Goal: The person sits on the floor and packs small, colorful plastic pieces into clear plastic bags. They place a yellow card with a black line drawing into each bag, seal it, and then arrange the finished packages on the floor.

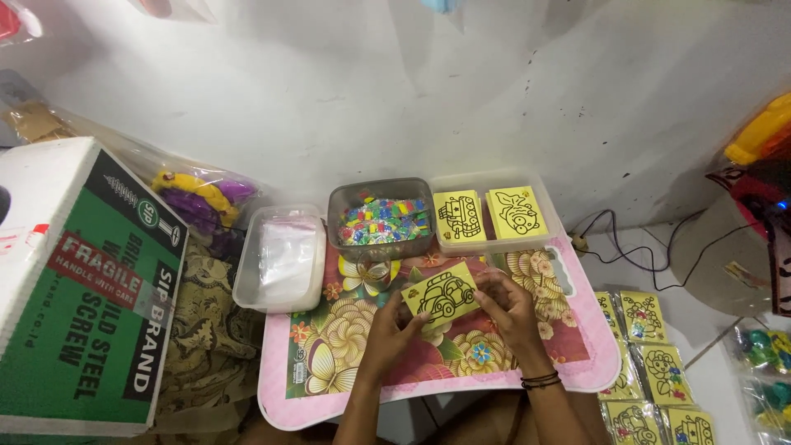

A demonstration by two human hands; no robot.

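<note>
A yellow card (442, 295) with a black outline drawing of a car is held over the floral pink low table (577, 363). My left hand (394, 330) pinches its lower left edge. My right hand (507, 309) grips its right side; a dark band sits on that wrist. Both hands hover just above the tabletop, near its middle.
Behind the hands stand a clear tub of small plastic bags (280, 255), a grey tub of colourful small pieces (383, 221) and a clear tray with two yellow picture cards (494, 214). A large cardboard box (78, 288) is left. Packed yellow cards (655, 363) lie on the floor right.
</note>
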